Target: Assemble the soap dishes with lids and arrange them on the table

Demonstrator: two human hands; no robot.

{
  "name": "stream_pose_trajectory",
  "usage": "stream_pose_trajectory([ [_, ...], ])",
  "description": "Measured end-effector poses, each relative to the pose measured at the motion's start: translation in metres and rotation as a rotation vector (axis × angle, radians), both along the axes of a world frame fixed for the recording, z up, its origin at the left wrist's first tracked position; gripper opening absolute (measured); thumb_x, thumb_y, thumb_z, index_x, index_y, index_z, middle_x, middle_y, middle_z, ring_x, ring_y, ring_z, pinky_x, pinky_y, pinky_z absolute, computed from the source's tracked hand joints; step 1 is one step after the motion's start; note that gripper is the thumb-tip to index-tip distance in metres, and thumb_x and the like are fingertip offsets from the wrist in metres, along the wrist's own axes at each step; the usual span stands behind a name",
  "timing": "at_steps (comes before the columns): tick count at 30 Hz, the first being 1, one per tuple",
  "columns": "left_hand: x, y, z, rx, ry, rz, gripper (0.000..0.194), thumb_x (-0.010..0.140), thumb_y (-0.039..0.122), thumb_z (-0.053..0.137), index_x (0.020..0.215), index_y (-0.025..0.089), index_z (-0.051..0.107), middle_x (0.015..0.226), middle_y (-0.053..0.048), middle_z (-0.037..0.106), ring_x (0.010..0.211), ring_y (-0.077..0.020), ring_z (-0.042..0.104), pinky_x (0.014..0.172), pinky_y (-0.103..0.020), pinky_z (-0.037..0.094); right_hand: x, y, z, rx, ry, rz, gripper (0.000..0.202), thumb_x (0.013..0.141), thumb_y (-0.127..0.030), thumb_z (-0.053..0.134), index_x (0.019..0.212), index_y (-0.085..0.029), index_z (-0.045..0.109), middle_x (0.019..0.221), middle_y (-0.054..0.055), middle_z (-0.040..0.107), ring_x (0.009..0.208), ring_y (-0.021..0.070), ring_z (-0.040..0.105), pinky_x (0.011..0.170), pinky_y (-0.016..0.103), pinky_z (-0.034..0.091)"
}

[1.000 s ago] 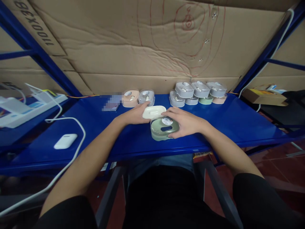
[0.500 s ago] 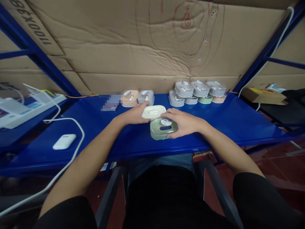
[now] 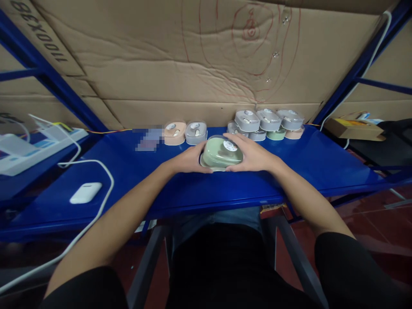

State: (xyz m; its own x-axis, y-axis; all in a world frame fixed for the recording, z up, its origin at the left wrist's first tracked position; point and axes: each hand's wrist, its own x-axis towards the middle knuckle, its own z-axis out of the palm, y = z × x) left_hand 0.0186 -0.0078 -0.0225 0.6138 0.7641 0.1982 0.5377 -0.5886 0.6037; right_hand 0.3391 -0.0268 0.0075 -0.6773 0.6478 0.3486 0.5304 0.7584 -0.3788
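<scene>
A green soap box [image 3: 219, 155] with rounded corners and a round white label is held up over the blue table between my hands. My left hand [image 3: 190, 159] wraps its left end, thumb along the lower front edge. On the opposite end my right hand [image 3: 252, 153] grips it, fingers over the back and thumb below. A pale rim shows along the box's bottom. Behind my left hand stand a peach soap box [image 3: 174, 133] and a grey soap box [image 3: 196, 133]. Past my right hand, several similar boxes are stacked two high, including a grey one [image 3: 247, 121] on top.
A white earbud case [image 3: 86, 193] lies on the blue table [image 3: 180, 193] at left, beside a white cable [image 3: 111, 178]. Power strips [image 3: 41, 150] are farther left. Cardboard [image 3: 154, 77] lines the back. An open carton [image 3: 352, 128] sits at right.
The white oval tray, apart in my left hand before, is now against the green soap box and mostly hidden. Both hands have closed around the box, which has tilted and risen slightly in view.
</scene>
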Motion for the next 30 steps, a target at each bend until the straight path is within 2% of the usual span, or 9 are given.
stream_pose_trajectory([
  [2, 0.012, -0.007, -0.003, -0.019, -0.031, -0.007, 0.130, 0.068, 0.065, 0.105, 0.177, 0.023, 0.046, 0.171, -0.024, 0.066, 0.156, -0.0534, 0.065, 0.130, -0.070, 0.054, 0.002, 0.006, -0.004, -0.019, -0.029, -0.054, 0.125, 0.082, -0.074, 0.098, 0.183, -0.023, 0.045, 0.179, 0.026, 0.054, 0.161, 0.0532, 0.057, 0.128, 0.072, 0.053],
  [6, 0.025, -0.017, -0.005, -0.037, -0.044, 0.023, 0.131, 0.071, 0.064, 0.104, 0.179, 0.021, 0.041, 0.178, -0.026, 0.057, 0.163, -0.0535, 0.058, 0.135, -0.070, 0.049, 0.005, 0.015, -0.010, -0.057, -0.076, -0.009, 0.120, 0.083, -0.073, 0.097, 0.180, -0.022, 0.049, 0.170, 0.024, 0.063, 0.153, 0.0488, 0.065, 0.125, 0.066, 0.057],
  [9, 0.025, -0.018, -0.005, -0.052, -0.020, 0.047, 0.132, 0.072, 0.064, 0.103, 0.178, 0.021, 0.038, 0.177, -0.027, 0.057, 0.163, -0.0532, 0.059, 0.133, -0.069, 0.051, 0.006, 0.020, -0.014, -0.054, -0.089, 0.025, 0.120, 0.082, -0.076, 0.098, 0.179, -0.024, 0.050, 0.164, 0.022, 0.067, 0.147, 0.0474, 0.068, 0.122, 0.067, 0.059],
  [13, 0.021, -0.014, -0.009, -0.045, -0.033, 0.071, 0.134, 0.071, 0.068, 0.104, 0.179, 0.025, 0.039, 0.177, -0.026, 0.059, 0.162, -0.0548, 0.060, 0.130, -0.071, 0.053, 0.003, 0.024, -0.017, -0.049, -0.088, 0.028, 0.125, 0.081, -0.081, 0.097, 0.182, -0.024, 0.048, 0.165, 0.022, 0.066, 0.151, 0.0475, 0.065, 0.126, 0.068, 0.056],
  [20, 0.013, -0.006, -0.017, -0.032, 0.005, 0.139, 0.150, 0.064, 0.070, 0.108, 0.186, 0.026, 0.032, 0.179, -0.028, 0.057, 0.162, -0.0606, 0.057, 0.130, -0.075, 0.052, -0.006, 0.025, -0.019, -0.027, -0.127, 0.008, 0.128, 0.080, -0.077, 0.097, 0.183, -0.020, 0.047, 0.156, 0.023, 0.067, 0.142, 0.0471, 0.067, 0.119, 0.066, 0.059],
  [22, 0.013, -0.006, -0.015, -0.018, -0.007, 0.103, 0.146, 0.065, 0.069, 0.108, 0.184, 0.026, 0.035, 0.179, -0.026, 0.057, 0.164, -0.0582, 0.057, 0.131, -0.072, 0.051, -0.008, 0.026, -0.020, -0.025, -0.134, 0.015, 0.130, 0.079, -0.077, 0.098, 0.184, -0.020, 0.047, 0.154, 0.022, 0.066, 0.139, 0.0466, 0.067, 0.118, 0.064, 0.060],
  [25, 0.014, -0.007, -0.010, 0.010, -0.057, 0.048, 0.130, 0.070, 0.066, 0.105, 0.177, 0.025, 0.044, 0.176, -0.024, 0.061, 0.162, -0.0536, 0.060, 0.132, -0.069, 0.052, -0.010, 0.028, -0.021, -0.042, -0.132, 0.029, 0.130, 0.078, -0.076, 0.099, 0.184, -0.023, 0.046, 0.154, 0.020, 0.066, 0.139, 0.0449, 0.067, 0.119, 0.062, 0.060],
  [27, 0.016, -0.009, -0.007, 0.009, -0.085, 0.035, 0.119, 0.074, 0.065, 0.102, 0.172, 0.025, 0.048, 0.170, -0.022, 0.066, 0.157, -0.0512, 0.065, 0.129, -0.067, 0.055, -0.011, 0.031, -0.020, -0.052, -0.128, 0.041, 0.130, 0.077, -0.073, 0.100, 0.184, -0.022, 0.046, 0.153, 0.020, 0.066, 0.139, 0.0440, 0.067, 0.120, 0.062, 0.059],
  [30, 0.018, -0.010, -0.004, -0.001, -0.102, 0.040, 0.114, 0.073, 0.065, 0.102, 0.167, 0.024, 0.051, 0.163, -0.021, 0.071, 0.151, -0.0499, 0.069, 0.125, -0.066, 0.058, -0.013, 0.038, -0.020, -0.053, -0.122, 0.071, 0.128, 0.077, -0.071, 0.100, 0.183, -0.022, 0.047, 0.152, 0.018, 0.067, 0.136, 0.0418, 0.069, 0.121, 0.061, 0.059],
])
